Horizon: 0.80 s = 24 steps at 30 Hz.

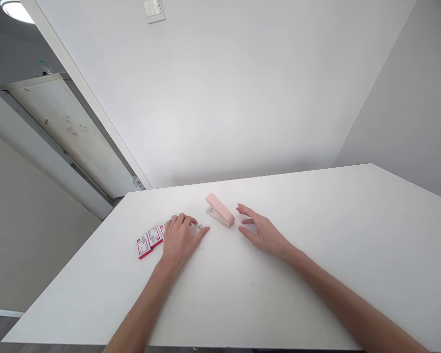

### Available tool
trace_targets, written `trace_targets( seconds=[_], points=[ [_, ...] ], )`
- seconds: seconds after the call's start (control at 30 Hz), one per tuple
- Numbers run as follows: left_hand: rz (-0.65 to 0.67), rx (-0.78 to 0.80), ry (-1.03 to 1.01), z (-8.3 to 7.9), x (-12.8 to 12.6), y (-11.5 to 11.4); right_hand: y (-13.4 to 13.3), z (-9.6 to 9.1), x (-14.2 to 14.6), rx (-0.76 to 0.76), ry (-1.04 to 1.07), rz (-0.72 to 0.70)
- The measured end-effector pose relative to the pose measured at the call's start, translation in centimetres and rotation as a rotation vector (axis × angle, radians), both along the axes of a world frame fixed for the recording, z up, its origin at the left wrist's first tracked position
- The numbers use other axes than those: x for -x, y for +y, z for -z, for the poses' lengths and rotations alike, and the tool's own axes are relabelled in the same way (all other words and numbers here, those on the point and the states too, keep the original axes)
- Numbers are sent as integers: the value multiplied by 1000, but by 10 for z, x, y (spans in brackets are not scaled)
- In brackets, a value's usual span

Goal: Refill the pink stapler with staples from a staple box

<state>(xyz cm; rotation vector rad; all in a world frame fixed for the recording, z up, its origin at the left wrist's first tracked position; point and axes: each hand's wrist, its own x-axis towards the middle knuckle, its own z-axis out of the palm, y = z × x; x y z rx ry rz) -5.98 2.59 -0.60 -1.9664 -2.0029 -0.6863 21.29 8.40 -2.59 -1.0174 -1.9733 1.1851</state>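
Note:
A pink stapler (pixel 219 210) lies on the white table (pixel 316 235). My right hand (pixel 261 230) hovers just right of it, fingers stretched and apart, holding nothing. My left hand (pixel 180 238) rests palm down on the table with fingers curled over a small grey strip of staples (pixel 200 227) that peeks out near the fingertips. Small red-and-white staple boxes (pixel 149 240) lie in a row just left of that hand, the nearest one partly under it.
A white wall rises behind the table. At the far left an open doorway shows a pale cabinet (pixel 69 132). A wall switch plate (pixel 154 10) sits at the top. The table's left and near edges are close to my arms.

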Motion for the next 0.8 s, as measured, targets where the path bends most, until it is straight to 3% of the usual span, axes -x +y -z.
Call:
trace_targets(
  seconds=[0.17, 0.33, 0.43, 0.53, 0.67, 0.8],
  points=[
    [57, 48, -19, -5, -3, -1, 1, 0, 1, -6, 6, 4],
    [204, -74, -73, -8, -16, -3, -2, -14, 1, -25, 129, 39],
    [377, -134, -110, -7, -29, -6, -5, -25, -1, 155, 168, -95],
    [464, -103, -104, -4, -38, -9, -10, -31, 0, 281, 126, -263],
    [527, -88, -92, -2, -43, -11, -16, -34, 4, 285, 98, -377],
    [616, -174, -46, 1, -45, -11, -17, -35, 6, 286, 106, -408]
  ],
)
